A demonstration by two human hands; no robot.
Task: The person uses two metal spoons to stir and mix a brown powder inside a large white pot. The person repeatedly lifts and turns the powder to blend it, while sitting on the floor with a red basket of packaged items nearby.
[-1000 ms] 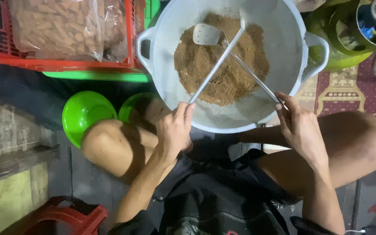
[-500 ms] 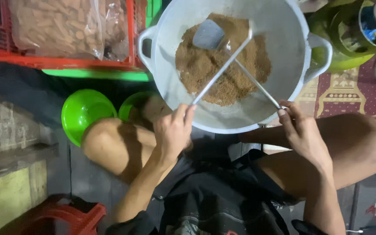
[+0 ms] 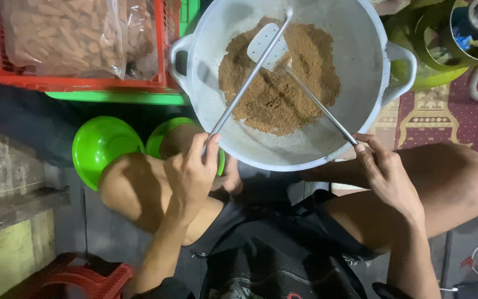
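A large white two-handled wok [image 3: 355, 66] sits between my knees and holds a heap of brown crumbly mixture [image 3: 283, 83]. My left hand [image 3: 192, 174] grips the long metal handle of one utensil [image 3: 247, 77] that runs up across the wok to its far rim. My right hand [image 3: 385, 174] holds the handle of a slotted metal spatula [image 3: 266, 44], whose flat blade lies on the mixture. The two handles cross over the heap. Both hands are at the wok's near rim.
Two green plastic bowls [image 3: 103, 144] lie left of my left knee. A red crate [image 3: 84, 77] with bagged brown snacks [image 3: 62, 33] stands at the top left on a green tray. A green gas cylinder [image 3: 443, 39] and patterned rug [image 3: 449, 116] are on the right. A red stool [image 3: 84, 277] is at the bottom left.
The spatula blade has slid from the wok's far left towards the middle of the heap. Both hands have shifted a little with their handles, and the mixture has been pushed about.
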